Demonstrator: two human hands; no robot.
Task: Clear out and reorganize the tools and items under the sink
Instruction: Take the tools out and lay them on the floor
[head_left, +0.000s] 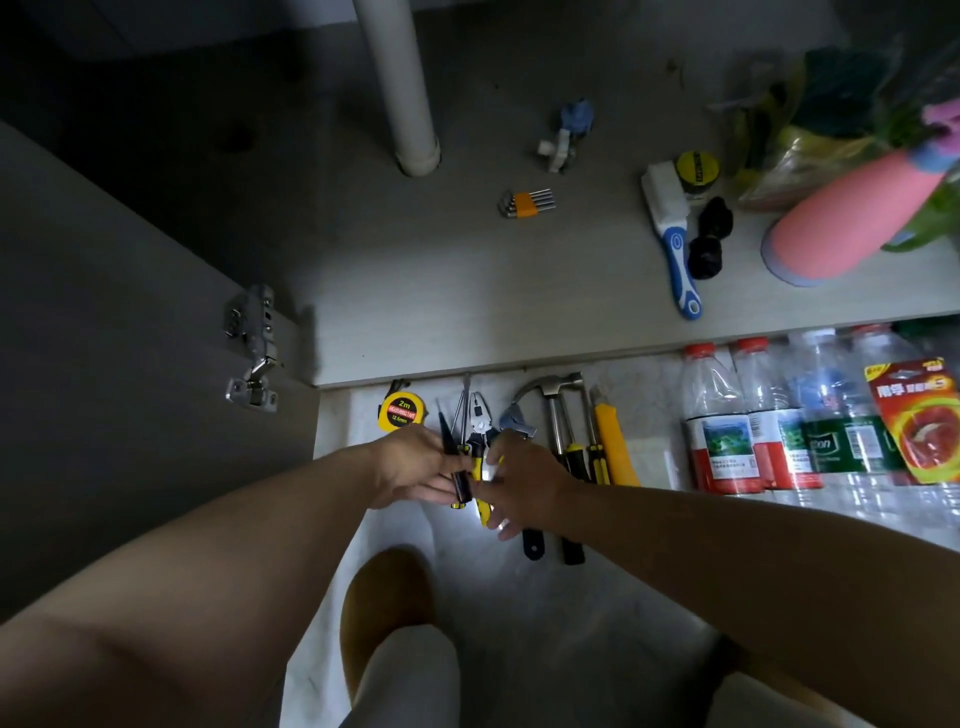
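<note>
A row of tools lies on the pale floor in front of the cabinet: a yellow tape measure (401, 410), thin screwdrivers (451, 431), yellow-handled pliers (480, 434), a wrench (517, 422), a hammer (553, 405) and a yellow utility knife (613, 441). My left hand (415, 462) rests on the black-and-yellow screwdriver handles, fingers curled around them. My right hand (519, 475) lies over the pliers' handles, fingers spread and touching them. On the cabinet floor lie a hex key set (524, 202), a blue-handled white brush (672, 234) and a small valve fitting (563, 137).
A white drain pipe (400, 83) stands in the cabinet. At right are a pink bottle (841, 223), plastic bags (810, 130), a yellow-lidded jar (697, 171) and black lumps (709, 239). Several water bottles (769, 415) lie on the floor. The open door with its hinge (252, 348) is at left.
</note>
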